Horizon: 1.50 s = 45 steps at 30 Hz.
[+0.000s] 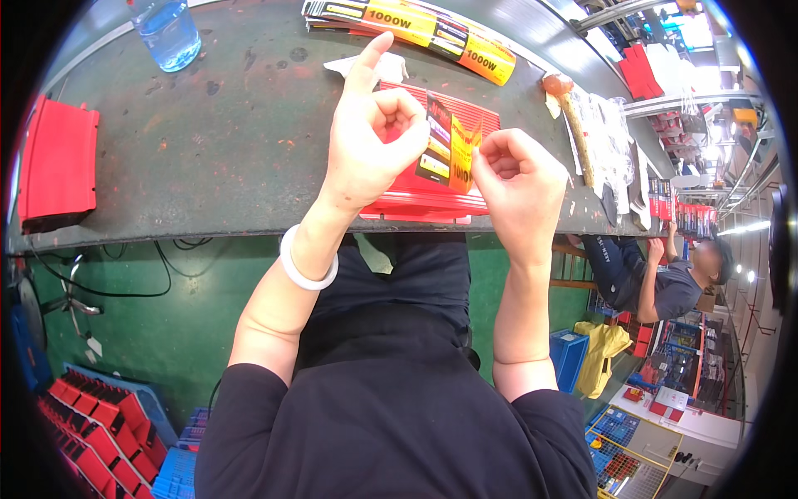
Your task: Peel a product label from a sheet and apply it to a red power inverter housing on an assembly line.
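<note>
Both my hands hold a yellow and black sticker label [450, 146] by its two sides, above a ribbed red metal case [399, 202]. My left hand [374, 137] pinches the label's left edge between thumb and forefinger, one finger stretched upward. At the right edge, my right hand [519, 183] pinches it with thumb and forefinger. The label looks slightly bent and tilted over the case; whether any of it touches the case I cannot tell. Behind my left hand a crumpled white scrap [389, 66] lies on the dark workbench [208, 158].
A stack of similar labels [416, 29] lies at the bench's far edge. A second red case [60, 162] stands at the left, below a clear bottle [169, 37]. A hammer [573, 125] rests at the right by plastic wrap. Another person [677, 279] sits further right.
</note>
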Each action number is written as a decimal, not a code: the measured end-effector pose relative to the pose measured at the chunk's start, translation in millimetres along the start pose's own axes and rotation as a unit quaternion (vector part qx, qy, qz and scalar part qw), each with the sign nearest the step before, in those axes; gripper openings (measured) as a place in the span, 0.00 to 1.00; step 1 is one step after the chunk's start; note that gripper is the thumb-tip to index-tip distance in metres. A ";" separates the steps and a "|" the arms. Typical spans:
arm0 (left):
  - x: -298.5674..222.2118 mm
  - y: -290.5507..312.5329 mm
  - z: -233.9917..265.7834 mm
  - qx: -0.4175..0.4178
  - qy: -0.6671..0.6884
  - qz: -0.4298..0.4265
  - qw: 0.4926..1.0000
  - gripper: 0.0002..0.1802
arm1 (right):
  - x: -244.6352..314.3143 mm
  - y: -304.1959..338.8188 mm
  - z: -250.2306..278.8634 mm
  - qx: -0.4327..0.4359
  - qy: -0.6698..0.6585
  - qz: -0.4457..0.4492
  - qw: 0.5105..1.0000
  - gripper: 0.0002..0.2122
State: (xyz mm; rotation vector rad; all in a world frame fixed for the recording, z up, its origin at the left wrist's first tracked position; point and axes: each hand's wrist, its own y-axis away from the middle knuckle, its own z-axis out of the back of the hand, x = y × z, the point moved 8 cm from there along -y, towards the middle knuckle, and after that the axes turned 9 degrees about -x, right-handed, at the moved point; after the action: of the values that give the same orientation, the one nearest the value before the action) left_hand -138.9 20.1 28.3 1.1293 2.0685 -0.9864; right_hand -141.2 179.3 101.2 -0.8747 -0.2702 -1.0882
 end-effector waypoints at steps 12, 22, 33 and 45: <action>-0.8 0.1 0.0 -0.011 -0.010 -0.003 1.000 0.47 | 2.5 0.3 0.2 -0.003 0.009 -0.002 1.000 0.04; 0.5 0.7 0.6 -0.013 -0.010 -0.007 1.000 0.48 | 6.4 0.6 1.7 -0.011 0.011 0.002 1.000 0.04; -0.6 4.1 -1.6 -0.014 0.028 0.011 0.999 0.41 | 6.6 0.5 0.8 -0.013 0.011 0.009 1.000 0.04; 0.2 2.9 -2.8 -0.002 0.030 0.017 0.999 0.47 | 12.8 -0.1 0.3 -0.011 0.027 0.033 0.999 0.05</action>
State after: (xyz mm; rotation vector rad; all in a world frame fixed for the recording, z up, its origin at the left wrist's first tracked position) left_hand -136.8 23.5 28.8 1.2028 2.0905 -0.9413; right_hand -135.2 171.0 108.9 -0.8668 -0.1832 -1.0529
